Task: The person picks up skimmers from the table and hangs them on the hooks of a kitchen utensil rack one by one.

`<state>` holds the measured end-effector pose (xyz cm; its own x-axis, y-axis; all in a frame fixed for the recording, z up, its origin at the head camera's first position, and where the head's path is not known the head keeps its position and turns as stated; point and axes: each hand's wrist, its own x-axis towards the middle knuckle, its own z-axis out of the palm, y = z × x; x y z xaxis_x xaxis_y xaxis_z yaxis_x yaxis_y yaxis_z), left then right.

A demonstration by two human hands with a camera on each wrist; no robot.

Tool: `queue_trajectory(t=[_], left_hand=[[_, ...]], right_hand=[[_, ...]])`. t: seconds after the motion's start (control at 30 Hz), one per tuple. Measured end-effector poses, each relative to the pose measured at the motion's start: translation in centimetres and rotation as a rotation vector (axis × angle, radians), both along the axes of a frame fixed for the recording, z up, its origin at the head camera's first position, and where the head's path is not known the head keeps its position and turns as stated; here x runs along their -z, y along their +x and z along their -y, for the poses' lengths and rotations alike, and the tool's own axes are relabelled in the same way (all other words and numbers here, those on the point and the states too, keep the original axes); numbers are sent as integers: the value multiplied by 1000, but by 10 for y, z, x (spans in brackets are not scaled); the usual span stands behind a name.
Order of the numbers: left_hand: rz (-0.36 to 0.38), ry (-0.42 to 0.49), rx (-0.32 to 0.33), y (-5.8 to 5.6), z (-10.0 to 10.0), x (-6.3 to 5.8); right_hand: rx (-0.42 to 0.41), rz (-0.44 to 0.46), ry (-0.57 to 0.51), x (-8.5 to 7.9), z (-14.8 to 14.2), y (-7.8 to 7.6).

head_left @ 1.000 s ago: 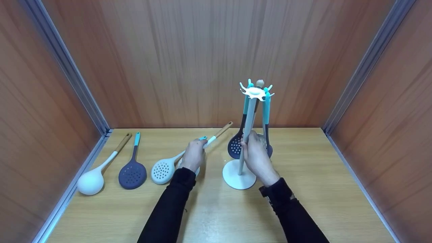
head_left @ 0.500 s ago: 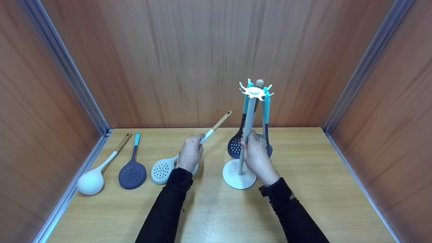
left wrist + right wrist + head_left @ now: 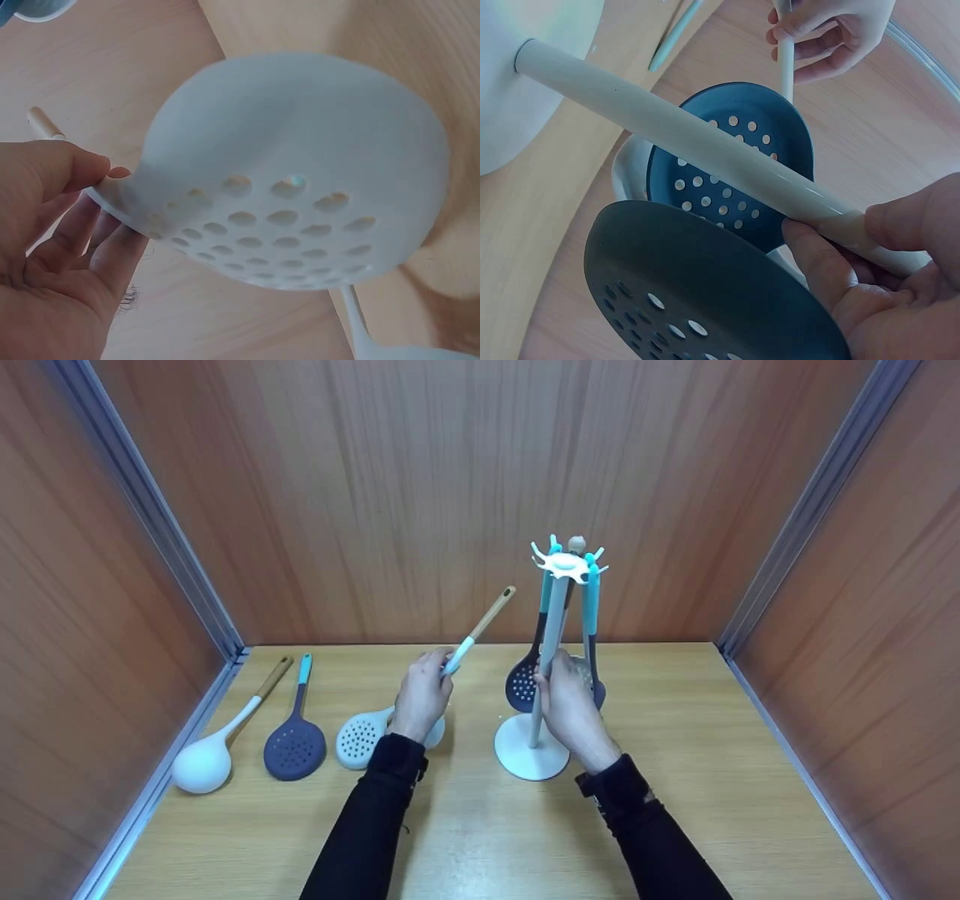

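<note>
My left hand (image 3: 424,695) pinches the neck of a white skimmer (image 3: 300,127) with a round, perforated bowl. Its wooden handle (image 3: 491,615) points up and to the right. Around the pole of a white utensil stand (image 3: 531,765) curl the fingers of my right hand (image 3: 574,709). Dark perforated utensils hang from the stand, among them a dark skimmer (image 3: 523,684) left of the pole and a slotted one (image 3: 697,292) close to the right wrist camera. Beneath the left hand lies a white slotted turner (image 3: 361,740), its handle mostly hidden.
A white ladle (image 3: 202,765) with a wooden handle lies at the far left of the table (image 3: 480,840). Beside it is a dark slotted turner (image 3: 295,748) with a turquoise handle end. Wood-grain panels (image 3: 450,495) enclose the back and both sides.
My left hand has raised the skimmer off the table, tilting its wooden handle up. The hand has shifted slightly left. My right hand keeps its grip on the stand.
</note>
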<state>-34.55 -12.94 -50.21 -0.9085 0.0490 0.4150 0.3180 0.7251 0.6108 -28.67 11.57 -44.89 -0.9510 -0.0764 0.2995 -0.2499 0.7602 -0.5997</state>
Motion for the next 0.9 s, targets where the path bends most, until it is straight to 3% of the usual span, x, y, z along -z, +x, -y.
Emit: queue_trajectory(t=[0.5, 0.73, 0.9], left_hand=[[32, 95, 17, 2, -2, -20], [61, 147, 37, 4, -4, -29], [58, 146, 35, 5, -7, -34]], right_hand=[[0, 15, 1, 0, -1, -1], [-3, -107, 60, 4, -1, -1], [-3, -89, 44, 3, -1, -1]])
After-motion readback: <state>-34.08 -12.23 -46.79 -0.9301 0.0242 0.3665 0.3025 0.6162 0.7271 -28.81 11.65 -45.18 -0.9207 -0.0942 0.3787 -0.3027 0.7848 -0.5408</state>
